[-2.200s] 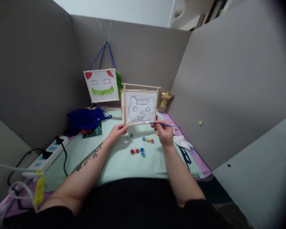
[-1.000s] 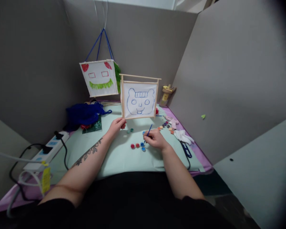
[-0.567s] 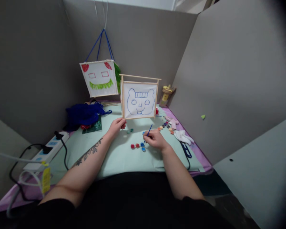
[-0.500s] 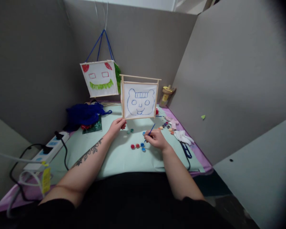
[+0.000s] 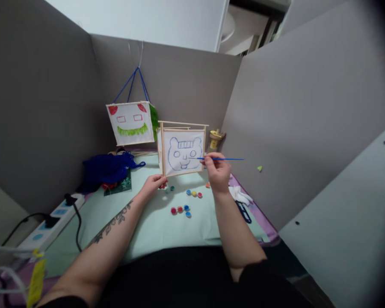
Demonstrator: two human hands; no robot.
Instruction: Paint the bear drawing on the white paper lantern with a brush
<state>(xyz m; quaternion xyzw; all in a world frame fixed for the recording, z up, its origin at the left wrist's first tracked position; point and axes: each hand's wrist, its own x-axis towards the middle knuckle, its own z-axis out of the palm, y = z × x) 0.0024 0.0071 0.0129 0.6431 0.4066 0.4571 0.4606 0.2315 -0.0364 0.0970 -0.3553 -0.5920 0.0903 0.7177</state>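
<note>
One blue paintbrush | right fingers pinching it | left fingers pinching framed drawing

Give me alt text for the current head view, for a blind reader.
Someone's left hand holds a white, wooden-framed box bearing a blue animal face; the right hand holds a blue paintbrush, its tip over that face. Paint pots sit on a pale green sheet below; another decorated box hangs to the left.

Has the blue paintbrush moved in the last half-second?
Yes, the paintbrush has gone up, away from the paint pots on the table, to the bear drawing.
</note>
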